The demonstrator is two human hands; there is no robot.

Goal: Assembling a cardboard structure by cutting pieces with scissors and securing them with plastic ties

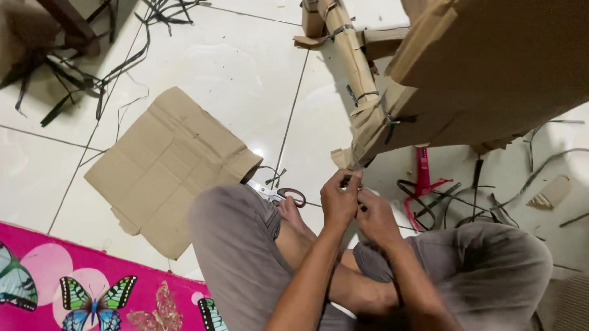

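hands (355,208) work above white tiled floor (239,64) strewn with straps (80,77).

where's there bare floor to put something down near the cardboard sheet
Bare tile lies between the flat cardboard sheet and the wrapped furniture leg, and left of the sheet above the pink butterfly mat. It is crowded around the black strap scraps top left and the red tool with scraps at right.
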